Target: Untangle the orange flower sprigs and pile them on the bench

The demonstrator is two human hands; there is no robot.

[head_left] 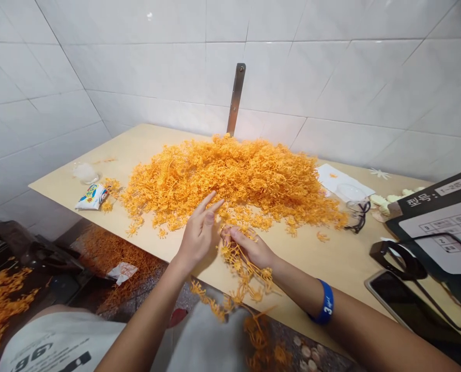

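Note:
A large heap of orange plastic flower pieces (230, 175) with thin stems covers the middle of the table. My left hand (199, 230) is in front of the heap, its fingers stretched out and apart, with nothing visible in it. Close beside it, my right hand (254, 248) pinches an orange plastic flower strand (234, 253) between thumb and fingers. This strand hangs down past the table's front edge, over my lap. A blue wristband (325, 302) is on my right forearm.
A white snack-size packet (92, 197) and a clear plastic item (85, 173) lie at left. Right are white paper (342, 182), glasses (357, 217), a watch (397, 258), a phone (397, 297) and a dark printed box (440, 227). More orange pieces (114, 263) cover the floor. A metal bracket (236, 98) stands at the wall.

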